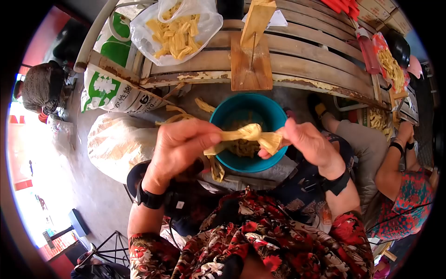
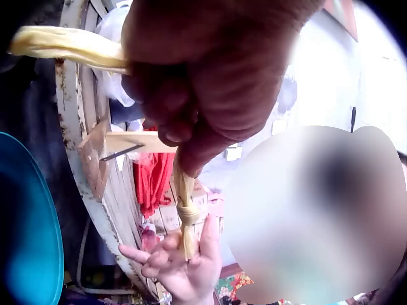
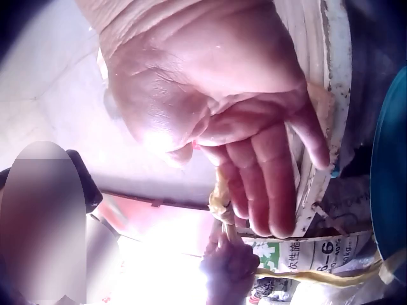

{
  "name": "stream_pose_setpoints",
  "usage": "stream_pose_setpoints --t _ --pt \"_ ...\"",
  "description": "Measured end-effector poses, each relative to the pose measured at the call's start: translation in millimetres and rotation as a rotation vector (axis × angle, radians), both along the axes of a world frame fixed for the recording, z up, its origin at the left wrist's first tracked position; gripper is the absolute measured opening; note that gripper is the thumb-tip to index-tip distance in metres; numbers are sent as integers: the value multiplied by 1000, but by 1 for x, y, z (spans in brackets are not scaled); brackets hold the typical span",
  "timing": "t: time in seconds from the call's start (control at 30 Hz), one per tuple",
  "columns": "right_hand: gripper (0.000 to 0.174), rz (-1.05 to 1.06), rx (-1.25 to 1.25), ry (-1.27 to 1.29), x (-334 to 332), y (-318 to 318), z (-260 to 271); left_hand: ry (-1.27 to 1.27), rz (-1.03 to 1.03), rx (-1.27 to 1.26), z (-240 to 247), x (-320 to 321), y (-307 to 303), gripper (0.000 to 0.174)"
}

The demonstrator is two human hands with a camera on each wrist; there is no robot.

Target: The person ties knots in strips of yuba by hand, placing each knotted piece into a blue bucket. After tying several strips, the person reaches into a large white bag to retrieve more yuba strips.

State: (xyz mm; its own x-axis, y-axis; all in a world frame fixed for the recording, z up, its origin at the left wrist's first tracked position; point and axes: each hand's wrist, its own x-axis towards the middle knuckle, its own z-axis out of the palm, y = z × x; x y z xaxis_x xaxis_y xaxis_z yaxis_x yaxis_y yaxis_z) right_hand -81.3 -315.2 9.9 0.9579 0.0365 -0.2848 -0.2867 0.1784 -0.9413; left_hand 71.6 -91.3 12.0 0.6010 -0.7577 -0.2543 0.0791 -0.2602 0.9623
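Over the teal bucket, a pale yellow, soft-looking strip with a knot in it stretches between the two hands. My left hand pinches one side of the strip between thumb and fingers; a long loose tail sticks out past this hand in the left wrist view. At the flared short end stands my right hand, its thumb and fingertips touching or right beside that end. In the right wrist view the fingers are extended, with the knot just beyond them. More yellow pieces lie inside the bucket.
Beyond the bucket is a slatted bench, bearing a wooden block with an upright board and a plastic bag of yellow pieces. A printed sack stands at left. Another person sits at right.
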Motion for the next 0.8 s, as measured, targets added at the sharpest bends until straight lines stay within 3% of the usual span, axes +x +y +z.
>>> stream_pose_setpoints --t 0.03,0.13,0.27,0.47,0.5,0.67,0.8 --pt "55 30 -55 44 6 -8 -1 -162 -77 -58 -1 2 -4 11" --pt "51 249 85 256 25 -7 10 -602 -274 -226 -4 4 -24 12" --pt "43 421 534 278 27 0 -6 -731 -385 -227 8 5 -34 13" --pt "31 215 131 237 32 -19 -7 -932 -380 -322 -21 38 -47 10" --pt "29 159 65 194 39 -23 -11 -403 -259 -20 -7 39 -54 12" --pt "23 -155 -516 46 89 -55 -31 -271 12 94 -35 73 -103 20" --pt "24 -363 -912 -98 115 -67 -58 -618 101 64 -67 87 -139 20"
